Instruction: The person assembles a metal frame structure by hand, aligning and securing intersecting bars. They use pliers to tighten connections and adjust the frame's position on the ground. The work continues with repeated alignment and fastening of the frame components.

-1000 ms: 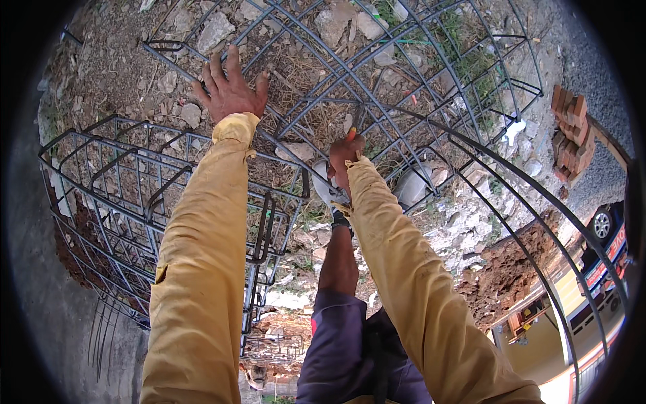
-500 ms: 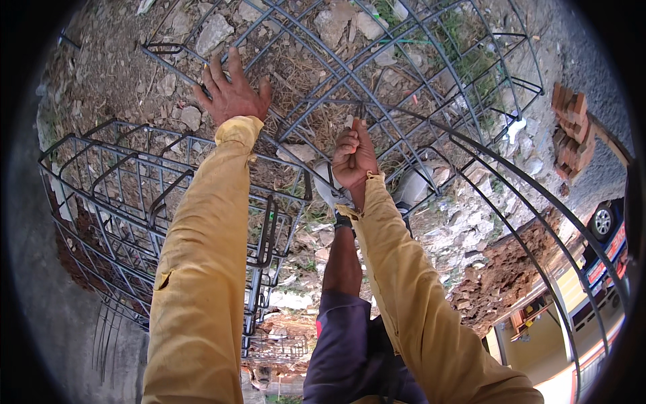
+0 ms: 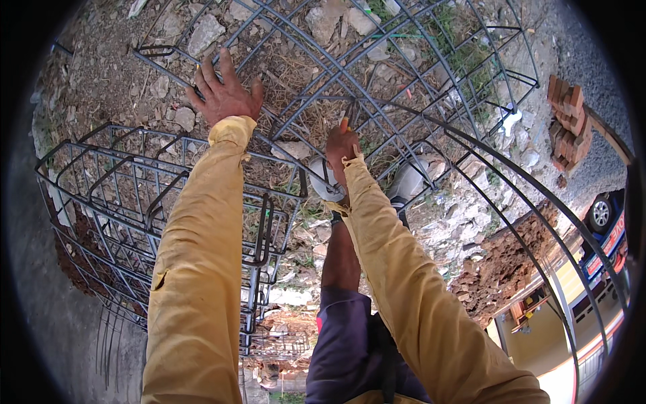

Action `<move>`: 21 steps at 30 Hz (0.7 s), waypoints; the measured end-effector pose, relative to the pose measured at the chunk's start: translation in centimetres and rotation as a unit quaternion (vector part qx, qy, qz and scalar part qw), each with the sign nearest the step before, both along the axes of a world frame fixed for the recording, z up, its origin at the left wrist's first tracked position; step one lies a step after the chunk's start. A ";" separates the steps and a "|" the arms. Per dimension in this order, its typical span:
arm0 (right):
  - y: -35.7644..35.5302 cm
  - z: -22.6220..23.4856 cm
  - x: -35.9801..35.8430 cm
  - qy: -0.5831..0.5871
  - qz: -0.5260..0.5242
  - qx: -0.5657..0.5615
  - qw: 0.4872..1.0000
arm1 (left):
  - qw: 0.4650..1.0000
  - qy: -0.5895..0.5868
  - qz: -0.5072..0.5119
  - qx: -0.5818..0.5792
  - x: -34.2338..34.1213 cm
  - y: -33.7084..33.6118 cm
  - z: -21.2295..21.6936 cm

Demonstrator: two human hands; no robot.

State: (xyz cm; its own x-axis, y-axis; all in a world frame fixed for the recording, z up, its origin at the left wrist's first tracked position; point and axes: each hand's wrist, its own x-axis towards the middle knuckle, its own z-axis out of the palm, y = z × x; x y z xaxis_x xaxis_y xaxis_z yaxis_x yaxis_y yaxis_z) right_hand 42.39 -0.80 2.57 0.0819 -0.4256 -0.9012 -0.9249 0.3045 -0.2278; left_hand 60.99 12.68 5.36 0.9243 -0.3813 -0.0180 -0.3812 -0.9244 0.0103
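My left hand point(image 3: 225, 94) lies with fingers spread on a bar of the steel rebar cage point(image 3: 316, 57). My right hand point(image 3: 342, 149) is closed on a slim tool with an orange handle point(image 3: 344, 125). Its thin dark tip points up at a spot where bars of the cage meet; the tip is too small to make out clearly. From that spot long dark bars point(image 3: 511, 170) curve away to the lower right. Most of the tool is hidden in my fist.
A second rebar cage point(image 3: 128, 175) stands to the left, beside my left forearm. My shoes point(image 3: 409, 182) are on rubble under the near bars. Stacked bricks point(image 3: 568, 124) sit at the right, with a blue vehicle point(image 3: 601, 219) below them. Stones and dry grass cover the ground.
My right hand has turned over, from curled fingers showing to its back showing, and shifted slightly left. My left hand stays spread on the bar.
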 end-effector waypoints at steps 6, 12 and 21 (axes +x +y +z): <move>-2.6 3.0 -2.6 -0.267 -0.665 0.395 0.575 | 0.999 0.018 0.016 0.025 0.1 -0.1 0.3; -1.4 4.1 -0.9 -0.162 -0.517 0.291 0.789 | 1.000 0.015 0.008 0.016 0.0 0.1 0.0; 1.1 -1.9 3.2 -0.171 -0.662 0.279 0.675 | 1.000 0.003 -0.003 0.008 -0.1 -0.1 0.0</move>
